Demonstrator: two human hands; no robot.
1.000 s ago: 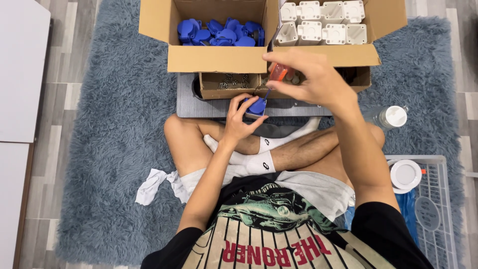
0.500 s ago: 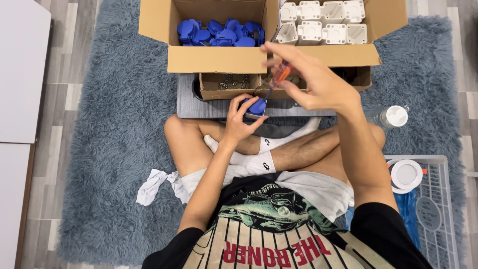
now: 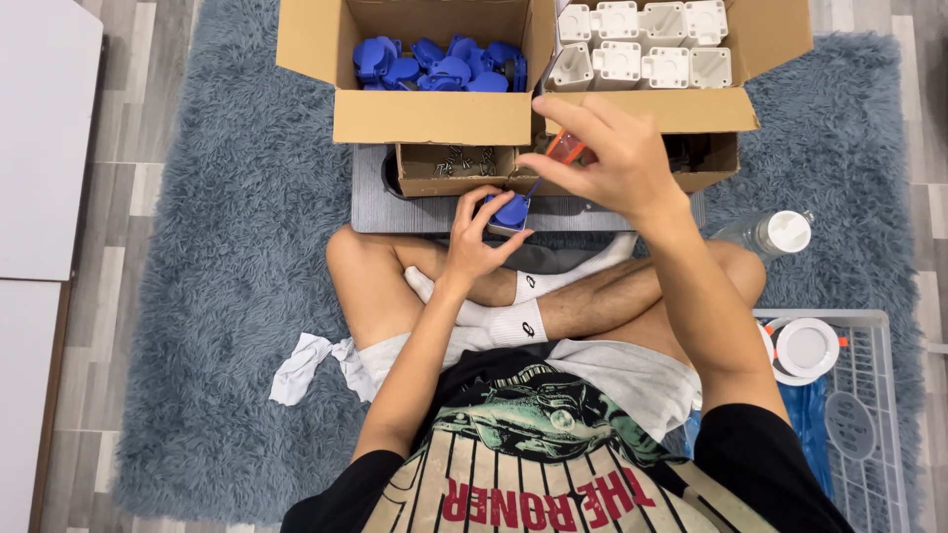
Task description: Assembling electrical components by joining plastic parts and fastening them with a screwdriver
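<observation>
I sit cross-legged on a blue-grey shag rug. My left hand [image 3: 477, 237] grips a small blue plastic part [image 3: 508, 212] just above my shins. My right hand [image 3: 604, 163] holds an orange-handled screwdriver [image 3: 558, 158], its shaft slanting down to the blue part. Directly ahead stands a cardboard box [image 3: 434, 116] filled with several more blue parts [image 3: 439, 64]. To its right, a second box [image 3: 681, 109] holds several white plastic housings [image 3: 642, 44].
A small open carton of screws [image 3: 459, 168] sits on a grey board [image 3: 395, 209] under the boxes. A water bottle [image 3: 775, 234] lies at right, beside a white wire basket [image 3: 869, 415] with round white lamps. A white cloth [image 3: 311, 365] lies by my left thigh. White furniture [image 3: 39, 148] stands left.
My right hand has shifted slightly with the screwdriver, turning it against the blue part. My left hand and the part stay in place.
</observation>
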